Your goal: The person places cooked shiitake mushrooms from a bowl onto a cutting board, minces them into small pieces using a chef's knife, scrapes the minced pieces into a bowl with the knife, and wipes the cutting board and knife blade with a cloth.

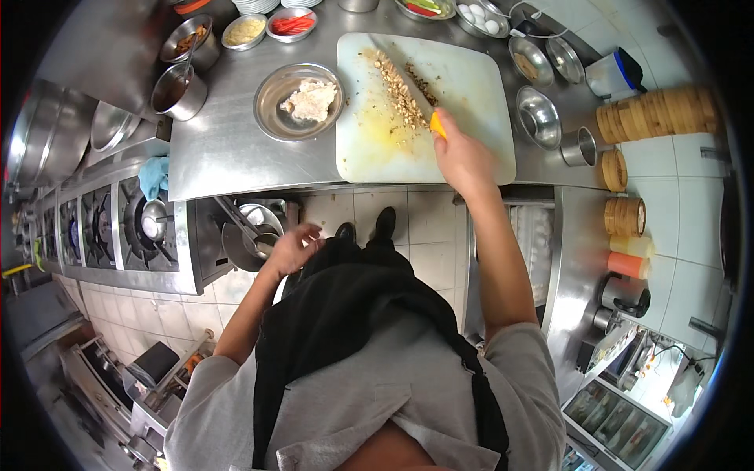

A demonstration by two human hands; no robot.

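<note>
My right hand (466,154) grips the yellow handle of a kitchen knife (419,94) over a white cutting board (471,82). The blade lies slantwise across the board. Along its left side runs a strip of chopped light-brown pieces (396,88), and darker bits (422,79) are scattered on its right. Yellowish stains mark the board. Left of it stands a steel bowl (262,120) with a pale, minced-looking mass (312,101). My left hand (297,248) hangs below the counter's front edge beside my black apron, slightly blurred, fingers loosely bent and apart, holding nothing.
Steel bowls of red strips (291,25), shredded yellow food (244,32) and eggs (478,19) line the steel counter's back. A pot with a utensil (179,93) stands left, near gas burners (147,221). Steel bowls (539,118) and bamboo steamers (654,115) are at right.
</note>
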